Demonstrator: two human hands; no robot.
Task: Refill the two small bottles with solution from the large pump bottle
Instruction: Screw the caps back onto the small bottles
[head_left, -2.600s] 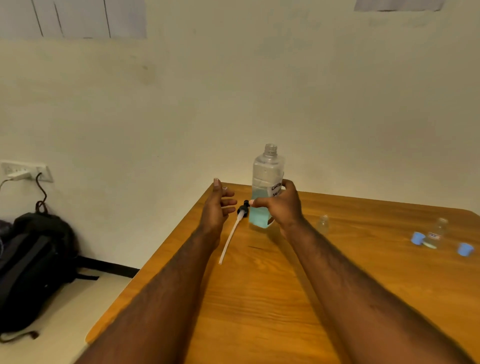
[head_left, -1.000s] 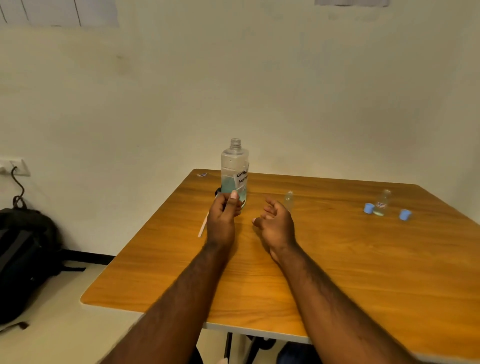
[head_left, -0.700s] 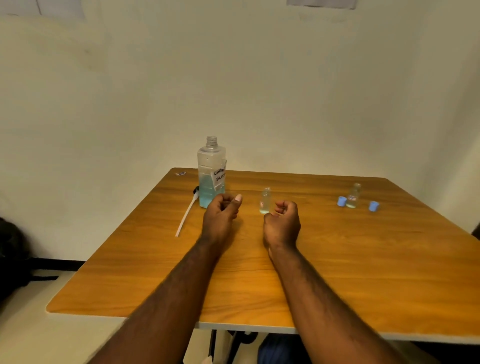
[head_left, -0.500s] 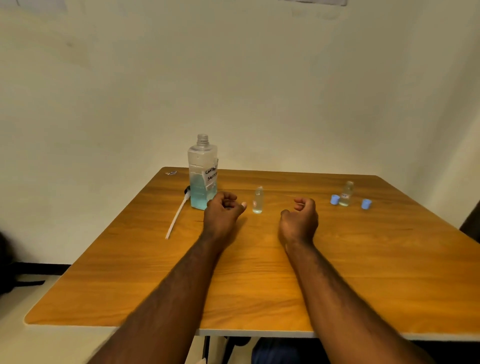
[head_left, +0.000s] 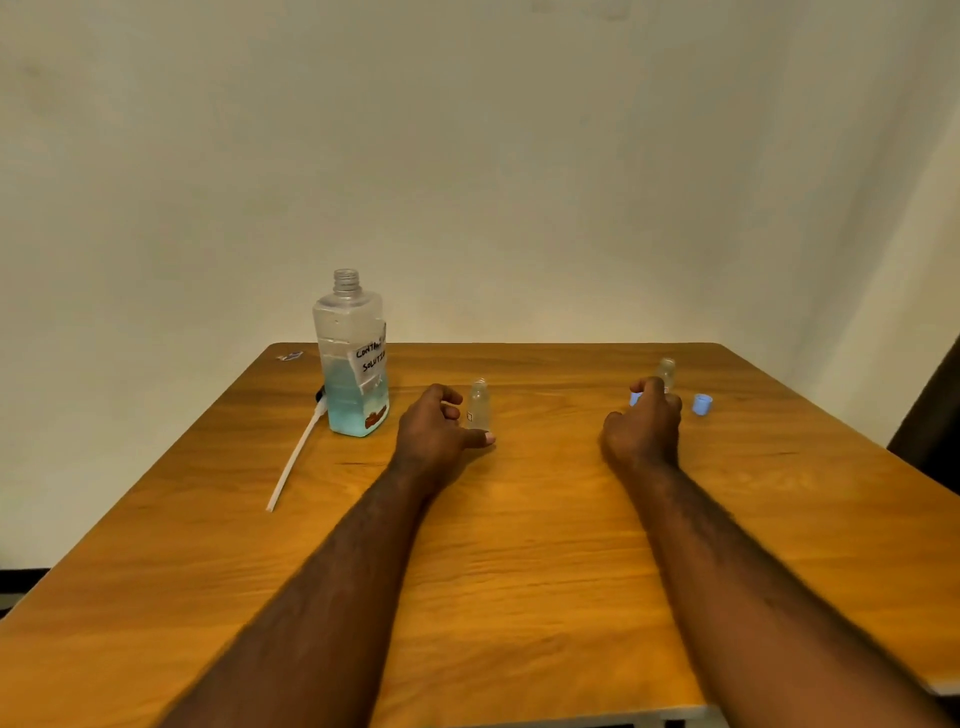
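The pump (head_left: 296, 457) lies on the table (head_left: 519, 545) at far left, out of the big bottle (head_left: 353, 374), so its neck is free for pouring. Your left hand (head_left: 436, 426) is loosely curled and empty, just beside 1 uncapped small bottle (head_left: 478, 402). Your right hand (head_left: 644, 421) is at the other small bottle (head_left: 665, 371) — I cannot tell whether it grips anything — with 2 blue caps (head_left: 702, 404) close by, easily knocked.

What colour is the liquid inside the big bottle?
Pale turquoise blue. The solution fills the lower part of the large bottle, clearest in the head view.
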